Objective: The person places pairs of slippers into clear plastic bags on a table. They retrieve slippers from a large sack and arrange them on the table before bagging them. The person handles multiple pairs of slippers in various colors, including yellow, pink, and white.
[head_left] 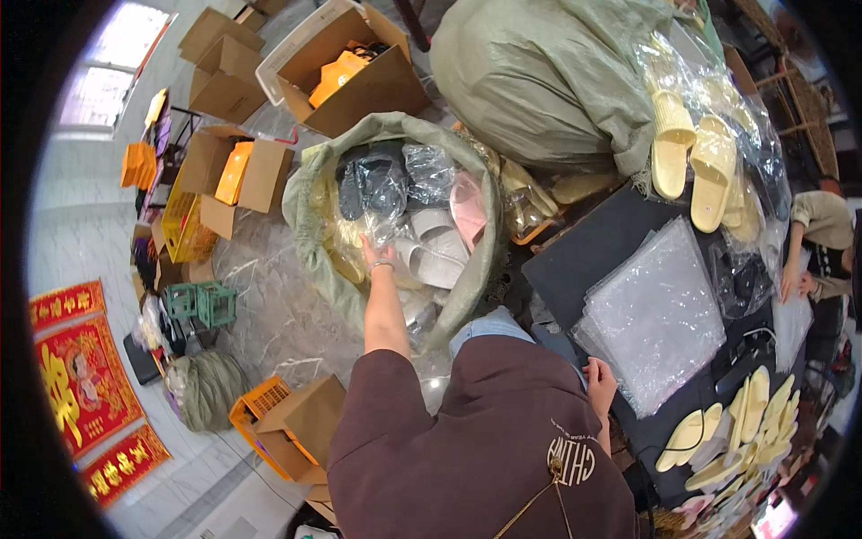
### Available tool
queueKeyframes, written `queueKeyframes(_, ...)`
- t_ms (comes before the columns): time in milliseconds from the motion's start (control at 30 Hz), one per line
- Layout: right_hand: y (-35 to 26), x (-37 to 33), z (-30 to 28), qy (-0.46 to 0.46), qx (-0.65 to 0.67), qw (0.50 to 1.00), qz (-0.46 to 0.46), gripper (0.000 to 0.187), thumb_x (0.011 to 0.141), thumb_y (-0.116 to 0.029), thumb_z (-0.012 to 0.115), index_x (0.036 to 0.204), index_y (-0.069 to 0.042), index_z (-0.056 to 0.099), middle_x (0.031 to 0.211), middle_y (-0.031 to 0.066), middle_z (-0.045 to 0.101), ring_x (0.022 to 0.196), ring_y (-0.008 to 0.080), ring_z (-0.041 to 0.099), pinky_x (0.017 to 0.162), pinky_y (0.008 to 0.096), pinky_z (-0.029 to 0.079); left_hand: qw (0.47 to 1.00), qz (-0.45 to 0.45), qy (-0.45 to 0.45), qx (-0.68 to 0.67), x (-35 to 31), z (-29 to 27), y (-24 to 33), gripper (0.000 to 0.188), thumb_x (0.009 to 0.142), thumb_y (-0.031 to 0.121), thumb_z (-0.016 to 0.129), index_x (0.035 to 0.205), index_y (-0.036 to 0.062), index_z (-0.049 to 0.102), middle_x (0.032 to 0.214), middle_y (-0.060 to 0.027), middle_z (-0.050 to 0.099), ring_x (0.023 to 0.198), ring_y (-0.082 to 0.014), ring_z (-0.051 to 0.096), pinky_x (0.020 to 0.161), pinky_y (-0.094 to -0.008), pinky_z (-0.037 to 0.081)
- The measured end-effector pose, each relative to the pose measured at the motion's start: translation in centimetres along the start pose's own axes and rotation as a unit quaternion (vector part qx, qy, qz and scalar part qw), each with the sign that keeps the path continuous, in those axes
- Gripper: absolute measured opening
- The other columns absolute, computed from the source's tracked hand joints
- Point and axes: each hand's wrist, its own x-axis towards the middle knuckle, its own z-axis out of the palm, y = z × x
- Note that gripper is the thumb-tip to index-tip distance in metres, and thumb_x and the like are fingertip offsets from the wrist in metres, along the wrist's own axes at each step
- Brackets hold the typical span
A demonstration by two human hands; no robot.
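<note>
My left hand reaches into a large green woven sack. Its finger and thumb are on either side of the near end of a clear bag with dark slippers, and it seems to grip the plastic; part of the fingers is hidden. Around it in the sack lie bagged grey slippers, pink slippers and pale yellow ones. My right hand hangs at my side by the table edge, fingers loosely bent and holding nothing visible. Near it lies a stack of clear plastic bags.
Pale yellow slippers in plastic lie at the table's far end, with loose slippers at the near right. A bulging green sack stands beyond. Open cardboard boxes sit far left. At the right, another person's hands touch plastic bags.
</note>
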Motion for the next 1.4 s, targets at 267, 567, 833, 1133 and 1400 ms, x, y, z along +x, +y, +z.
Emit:
queueKeyframes(267, -0.2, -2.6, 1.0, 0.038, 0.009, 0.996, 0.074, 0.023, 0.093, -0.018, 0.054, 0.099, 0.001, 0.064, 0.078, 0.0065, 0.066, 0.068, 0.0105, 0.059, 0.063, 0.0253, 0.047, 0.992, -0.028, 0.091, -0.085, 8.3, -1.2, 2.7, 0.1, 0.067, 0.067, 0.066, 0.132, -0.0012, 0.033, 0.128, -0.0169, 0.041, 0.114, -0.0316, 0.044, 0.093, -0.0392, 0.041)
queueKeyframes(567, -1.1, -2.5, 2.5, 0.035, -0.003, 0.998, 0.05, 0.02, 0.093, -0.014, 0.053, 0.099, 0.001, 0.064, 0.077, 0.005, 0.064, 0.068, 0.0093, 0.058, 0.061, 0.0238, 0.048, 0.991, -0.116, 0.036, -0.06, 11.0, -3.5, 3.4, 0.055, 0.092, 0.051, 0.042, 0.137, 0.0189, 0.04, 0.14, -0.0066, 0.04, 0.13, -0.0203, 0.033, 0.108, -0.0374, 0.024)
queueKeyframes(833, -1.9, -2.0, 2.4, 0.035, -0.012, 0.998, 0.047, 0.02, 0.092, -0.017, 0.055, 0.098, 0.0, 0.065, 0.076, 0.0045, 0.064, 0.066, 0.0097, 0.058, 0.06, 0.0237, 0.046, 0.99, -0.082, 0.108, 0.041, 11.1, -3.8, 4.0, 0.045, 0.087, 0.05, 0.055, 0.111, 0.0113, 0.055, 0.112, -0.0043, 0.056, 0.105, -0.0212, 0.05, 0.089, -0.0369, 0.042)
queueKeyframes(1133, -1.7, -0.8, 1.8, 0.031, -0.011, 0.999, 0.02, 0.019, 0.092, -0.016, 0.054, 0.098, -0.001, 0.065, 0.076, 0.006, 0.065, 0.066, 0.0107, 0.059, 0.061, 0.0253, 0.047, 0.996, 0.014, -0.084, -0.023, -1.7, 1.2, 5.2, 0.052, 0.077, 0.034, 0.06, 0.115, 0.0014, 0.047, 0.108, -0.012, 0.055, 0.096, -0.0286, 0.055, 0.086, -0.0422, 0.047)
queueKeyframes(1400, -0.1, -0.1, -0.1, 0.005, 0.048, 0.999, 0.017, 0.019, 0.092, -0.015, 0.054, 0.098, 0.001, 0.065, 0.075, 0.0063, 0.064, 0.065, 0.0095, 0.058, 0.06, 0.0243, 0.047, 0.983, 0.11, -0.086, -0.117, -9.9, -1.3, 4.8, 0.032, 0.072, 0.025, 0.059, 0.097, 0.0053, 0.052, 0.097, -0.0103, 0.057, 0.089, -0.0278, 0.055, 0.08, -0.042, 0.046)
